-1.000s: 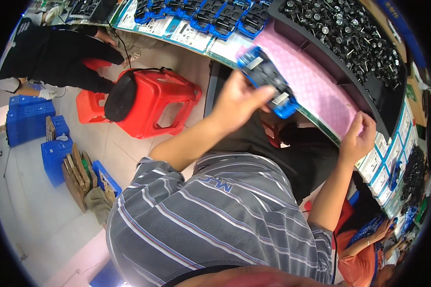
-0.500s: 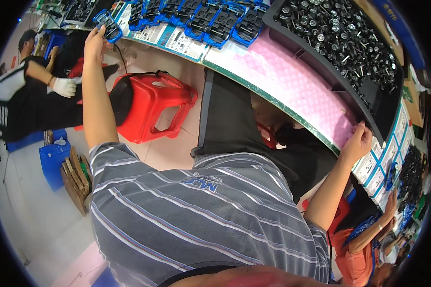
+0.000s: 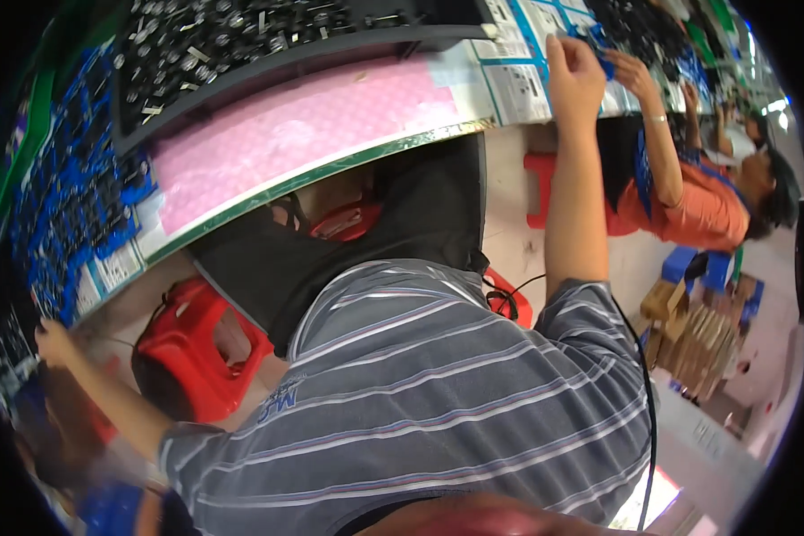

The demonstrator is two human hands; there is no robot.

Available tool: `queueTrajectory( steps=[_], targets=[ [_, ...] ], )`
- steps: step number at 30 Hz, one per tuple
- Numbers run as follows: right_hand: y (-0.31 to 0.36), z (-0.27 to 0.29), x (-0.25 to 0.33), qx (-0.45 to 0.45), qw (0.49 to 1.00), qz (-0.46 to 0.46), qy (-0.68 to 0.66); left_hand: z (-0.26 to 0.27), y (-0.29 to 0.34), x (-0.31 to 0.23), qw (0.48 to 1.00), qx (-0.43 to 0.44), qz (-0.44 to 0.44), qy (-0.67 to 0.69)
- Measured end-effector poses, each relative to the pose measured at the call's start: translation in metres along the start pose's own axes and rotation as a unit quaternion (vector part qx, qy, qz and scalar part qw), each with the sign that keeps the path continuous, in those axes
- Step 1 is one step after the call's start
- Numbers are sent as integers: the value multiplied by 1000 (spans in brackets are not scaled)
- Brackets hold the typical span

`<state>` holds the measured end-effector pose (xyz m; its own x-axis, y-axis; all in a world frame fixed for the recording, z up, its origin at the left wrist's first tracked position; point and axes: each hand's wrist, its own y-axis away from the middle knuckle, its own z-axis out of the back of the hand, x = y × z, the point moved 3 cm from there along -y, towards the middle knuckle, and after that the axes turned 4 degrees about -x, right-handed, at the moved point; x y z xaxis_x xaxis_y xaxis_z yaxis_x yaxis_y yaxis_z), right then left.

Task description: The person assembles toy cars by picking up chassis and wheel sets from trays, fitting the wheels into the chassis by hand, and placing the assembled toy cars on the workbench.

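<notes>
Over the right part of the bench, my right hand (image 3: pixel 576 82) is raised with its fingers curled closed; what they hold, if anything, is hidden. Close beside it, a co-worker's hand (image 3: pixel 632 75) reaches in at a small blue part (image 3: pixel 606 66). Far out at the left rim, my left hand (image 3: pixel 55 345) is by the bench's edge, next to a dark heap of parts (image 3: pixel 4 335). Its fingers are small and blurred there. Many blue-and-black plastic parts (image 3: pixel 85 201) lie crowded on the left of the bench.
A large black tray (image 3: pixel 304 59) of small black parts with shiny metal bits stands behind a pink bubble-wrap sheet (image 3: pixel 304 121). Red stools (image 3: pixel 192 353) stand below the bench. A co-worker in orange (image 3: pixel 688 210) sits at right, with stacked cardboard (image 3: pixel 701 344) behind.
The view has swung to the right. My right hand has left the tray's corner and reached out toward the co-worker. The blue-and-black part seen in my left hand before no longer shows there.
</notes>
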<state>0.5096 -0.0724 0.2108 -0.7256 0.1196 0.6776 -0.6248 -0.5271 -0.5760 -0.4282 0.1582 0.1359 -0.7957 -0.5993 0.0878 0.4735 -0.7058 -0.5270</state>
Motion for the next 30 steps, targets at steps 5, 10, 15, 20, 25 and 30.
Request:
queueTrajectory(
  steps=[5, 10, 15, 20, 25, 30],
  targets=[
    [-68, 53, -91, 65, 936, 199, 284, 130, 120, -74, 927, -104, -119, 339],
    [-92, 50, -170, 139, 868, 151, 452, 169, 238, -157, 839, 26, -105, 533],
    [-69, 56, -135, 167, 919, -61, 352, 217, 326, -225, 694, 239, -66, 676],
    [43, 43, 37, 89, 994, -49, 51, 280, 394, -280, 463, 511, -115, 715],
    [91, -3, 142, 332, 915, 115, -198, 315, 421, -323, 167, 618, -2, 768],
    [16, -61, 138, 329, 935, 124, -40, 269, 395, -308, 244, 608, 87, 751]
  ],
)
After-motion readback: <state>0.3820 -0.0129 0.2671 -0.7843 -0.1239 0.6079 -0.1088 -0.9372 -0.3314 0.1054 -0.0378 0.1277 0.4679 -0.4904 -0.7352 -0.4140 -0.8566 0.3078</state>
